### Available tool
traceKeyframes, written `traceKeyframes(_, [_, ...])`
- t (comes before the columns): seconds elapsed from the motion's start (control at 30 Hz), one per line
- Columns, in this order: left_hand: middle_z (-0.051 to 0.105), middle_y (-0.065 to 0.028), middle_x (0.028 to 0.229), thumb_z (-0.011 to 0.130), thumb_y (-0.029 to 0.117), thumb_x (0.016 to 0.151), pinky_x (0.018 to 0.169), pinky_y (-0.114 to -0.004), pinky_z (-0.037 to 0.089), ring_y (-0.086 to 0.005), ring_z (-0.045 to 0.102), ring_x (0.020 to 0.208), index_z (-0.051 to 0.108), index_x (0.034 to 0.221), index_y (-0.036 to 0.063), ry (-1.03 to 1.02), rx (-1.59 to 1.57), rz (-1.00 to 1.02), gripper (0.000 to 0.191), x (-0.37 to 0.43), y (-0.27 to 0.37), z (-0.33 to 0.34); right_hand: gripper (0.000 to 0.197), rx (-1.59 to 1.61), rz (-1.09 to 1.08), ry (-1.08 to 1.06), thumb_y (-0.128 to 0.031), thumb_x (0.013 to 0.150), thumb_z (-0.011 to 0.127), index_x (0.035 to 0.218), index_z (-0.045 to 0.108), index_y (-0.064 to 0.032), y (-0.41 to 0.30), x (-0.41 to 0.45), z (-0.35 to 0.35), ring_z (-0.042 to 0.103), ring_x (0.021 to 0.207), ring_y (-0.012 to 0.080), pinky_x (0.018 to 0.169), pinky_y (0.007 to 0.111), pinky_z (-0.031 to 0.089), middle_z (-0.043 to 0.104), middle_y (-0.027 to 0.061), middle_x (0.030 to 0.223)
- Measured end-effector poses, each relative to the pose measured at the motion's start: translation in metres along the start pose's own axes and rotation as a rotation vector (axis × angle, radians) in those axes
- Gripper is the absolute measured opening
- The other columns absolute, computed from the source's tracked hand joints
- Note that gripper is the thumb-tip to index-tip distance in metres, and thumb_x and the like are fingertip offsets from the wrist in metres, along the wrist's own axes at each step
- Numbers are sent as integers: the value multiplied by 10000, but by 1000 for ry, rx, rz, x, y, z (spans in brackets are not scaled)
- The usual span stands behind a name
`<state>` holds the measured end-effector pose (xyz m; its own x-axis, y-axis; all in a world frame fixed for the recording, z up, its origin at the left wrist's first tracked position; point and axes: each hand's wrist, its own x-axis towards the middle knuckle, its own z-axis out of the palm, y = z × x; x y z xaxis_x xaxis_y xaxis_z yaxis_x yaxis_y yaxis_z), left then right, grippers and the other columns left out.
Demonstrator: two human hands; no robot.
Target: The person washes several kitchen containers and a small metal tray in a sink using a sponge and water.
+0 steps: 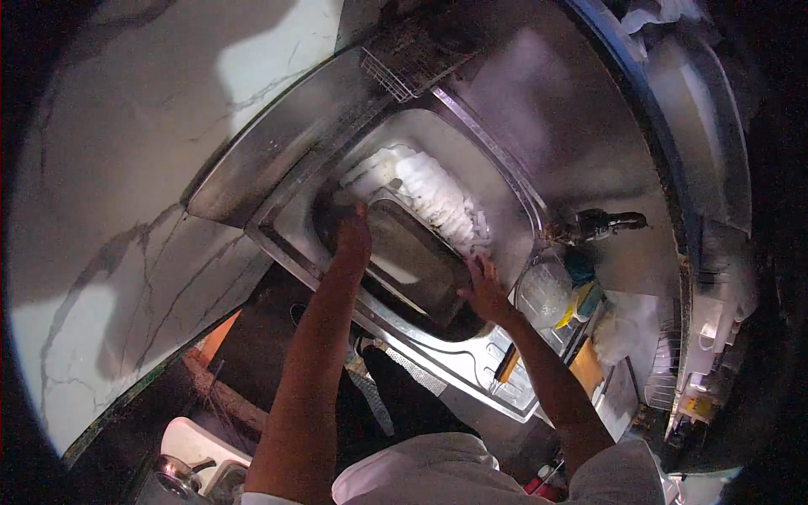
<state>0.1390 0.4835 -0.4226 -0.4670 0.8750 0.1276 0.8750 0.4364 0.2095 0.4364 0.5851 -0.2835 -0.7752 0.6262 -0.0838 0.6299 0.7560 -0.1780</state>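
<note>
A rectangular metal tray (413, 262) lies tilted in the basin of a stainless steel sink (499, 183). At its left end is my left hand (355, 237), partly in shadow, with the fingertips hard to make out. My right hand (489, 290) is at the tray's right end, fingers spread and the thumb near the rim; whether it grips the rim cannot be told. Beyond the tray, in the same basin, lies a long pile of white, wrinkled material (432, 189), its kind unclear.
A wire rack (404, 76) stands behind the sink. Right of the basin are a clear rounded container (544, 293), a yellow and green sponge (577, 306) and an orange-handled tool (507, 363) on the drainboard. A marble-patterned wall rises at left.
</note>
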Motion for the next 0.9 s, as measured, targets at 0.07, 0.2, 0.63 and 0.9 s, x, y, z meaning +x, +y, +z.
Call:
traceKeyframes(0.07, [643, -202, 947, 433, 38, 919, 720, -406, 546, -314, 655, 867, 290, 1404, 12, -62, -73, -27, 506, 2, -11, -3, 546, -100, 30, -59, -177, 754, 722, 1246, 516, -59, 4, 0, 5, 492, 1128, 435, 946, 482, 414, 355, 198, 1378])
traceKeyframes(0.2, [648, -196, 922, 436, 45, 924, 682, -389, 557, -292, 666, 835, 317, 1385, 8, -341, -316, -253, 478, 22, 1, -12, 482, 239, 241, -191, -216, 769, 699, 1204, 543, -76, 23, 10, -21, 523, 1113, 396, 951, 449, 423, 474, 203, 1280])
traceKeyframes(0.63, [609, -258, 1089, 326, 211, 988, 845, -544, 460, -430, 594, 982, 433, 1347, 45, -232, -253, -180, 410, 17, -3, -38, 504, 316, -92, -386, -230, 876, 603, 1254, 397, 31, 34, 72, 9, 467, 1180, 401, 989, 446, 373, 469, 257, 1259])
traceKeyframes(0.9, [590, -271, 1109, 413, 218, 970, 860, -482, 463, -409, 590, 968, 556, 1229, 34, -89, -358, -311, 348, 22, 5, -12, 529, 200, -43, -801, -241, 909, 560, 1294, 335, 45, 60, 65, -5, 447, 1208, 407, 990, 456, 368, 439, 294, 1278])
